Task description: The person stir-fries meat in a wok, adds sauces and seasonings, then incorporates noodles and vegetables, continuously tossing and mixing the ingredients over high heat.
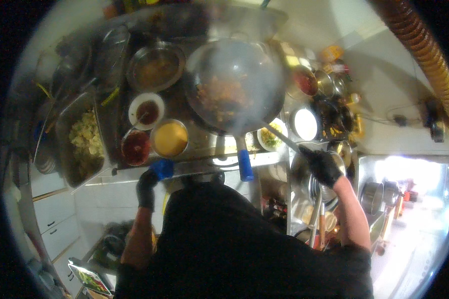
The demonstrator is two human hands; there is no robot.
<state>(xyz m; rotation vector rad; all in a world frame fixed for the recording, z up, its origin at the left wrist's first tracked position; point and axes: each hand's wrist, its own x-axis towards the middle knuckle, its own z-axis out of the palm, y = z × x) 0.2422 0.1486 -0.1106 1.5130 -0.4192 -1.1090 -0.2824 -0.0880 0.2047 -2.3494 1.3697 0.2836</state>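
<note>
Steam rises from a large wok [234,89] with browned food [222,95] in it. Its handle [245,164], with a blue grip, points towards me and no hand is on it. My right hand [320,166], in a black glove, holds the handle of a metal cooking utensil [280,136] that reaches to the wok's rim; steam blurs its far end. My left hand [149,183], also gloved in black, is closed on a blue cloth [162,169] at the stove's front edge. Just beyond it are a bowl of yellow contents [169,137] and a bowl of red sauce [136,147].
A second pan [156,67] stands left of the wok. A white bowl of dark sauce [146,111] lies before it. Far left is a metal tray of pale chopped food [84,144]. Right of the wok are a plate of food [272,134], a white bowl [305,124] and several pots.
</note>
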